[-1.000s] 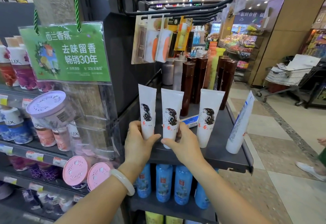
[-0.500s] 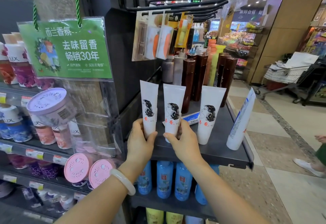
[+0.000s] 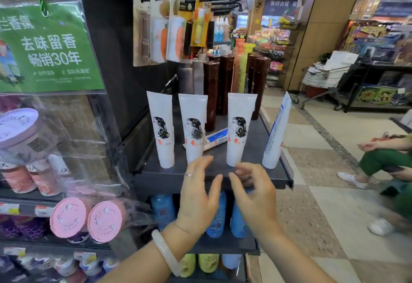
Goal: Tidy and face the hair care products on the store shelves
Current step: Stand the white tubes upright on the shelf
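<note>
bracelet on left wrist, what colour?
The bracelet is pale milky white, translucent; the head view shows it.

Bare forearms, no sleeves; pale jade-like bangle (image 3: 166, 252) at left wrist, thin ring (image 3: 188, 174) on left hand (image 3: 198, 195).

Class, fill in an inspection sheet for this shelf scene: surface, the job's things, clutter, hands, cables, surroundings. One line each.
Surface: dark shelf, bare along the front edge.
Job's things: three white tubes upright with the printed woman facing out; a fourth tube at the right edge turned side-on and leaning; brown bottles behind.
Clutter: small box lying flat behind the tubes.
Hands: left hand and right hand both open in front of the shelf, holding nothing.
Cables: nothing seen.
Surroundings: green sign on the left, hanging packs above, blue bottles below, seated person on the right, trolley beyond.
</note>
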`<state>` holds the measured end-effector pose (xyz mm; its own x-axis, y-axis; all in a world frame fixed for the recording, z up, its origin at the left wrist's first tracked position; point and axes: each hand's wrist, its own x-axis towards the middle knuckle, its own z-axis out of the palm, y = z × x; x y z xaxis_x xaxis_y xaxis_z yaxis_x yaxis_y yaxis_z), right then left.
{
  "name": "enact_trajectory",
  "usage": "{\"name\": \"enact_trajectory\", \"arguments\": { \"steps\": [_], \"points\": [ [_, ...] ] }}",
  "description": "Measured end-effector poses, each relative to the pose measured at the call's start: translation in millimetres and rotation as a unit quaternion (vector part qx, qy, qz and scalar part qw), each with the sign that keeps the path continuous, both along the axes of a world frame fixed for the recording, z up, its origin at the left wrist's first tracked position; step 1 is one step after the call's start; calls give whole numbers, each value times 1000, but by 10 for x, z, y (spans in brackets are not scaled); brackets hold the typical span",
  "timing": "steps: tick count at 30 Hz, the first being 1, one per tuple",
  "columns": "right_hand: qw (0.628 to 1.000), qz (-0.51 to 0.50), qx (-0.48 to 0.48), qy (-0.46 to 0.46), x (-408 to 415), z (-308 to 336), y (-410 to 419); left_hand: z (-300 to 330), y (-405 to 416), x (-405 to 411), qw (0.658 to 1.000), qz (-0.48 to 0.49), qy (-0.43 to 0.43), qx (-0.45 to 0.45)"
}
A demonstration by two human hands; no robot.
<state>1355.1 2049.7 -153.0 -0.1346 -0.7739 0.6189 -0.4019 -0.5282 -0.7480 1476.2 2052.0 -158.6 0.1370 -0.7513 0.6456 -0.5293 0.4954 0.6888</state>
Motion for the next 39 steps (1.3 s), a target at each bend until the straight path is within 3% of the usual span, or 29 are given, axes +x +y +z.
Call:
{"name": "enact_trajectory", "arguments": {
  "steps": [5,9,12,16,23,30,39],
  "points": [
    [993,-105,46,-19,-594,148,-54,159,-131,-459,997,-15,23,74],
    [975,2,214,53,-917,384,-418,270,-304,-623,985,30,69,154],
    [956,92,270,68,-1029,399,-704,261,-459,-674,979,53,88,178],
    [953,109,246,142,-1073,324,-844,276,-565,-789,968,119,98,196],
    [966,130,180,135,-1104,190,-942,258,-495,-936,966,177,67,174],
    [955,143,218,142,-1124,161,-961,288,-465,-921,959,199,97,175],
    [931,266,225,106,-1414,281,-980,291,-460,-854,953,232,83,174]
  ]
}}
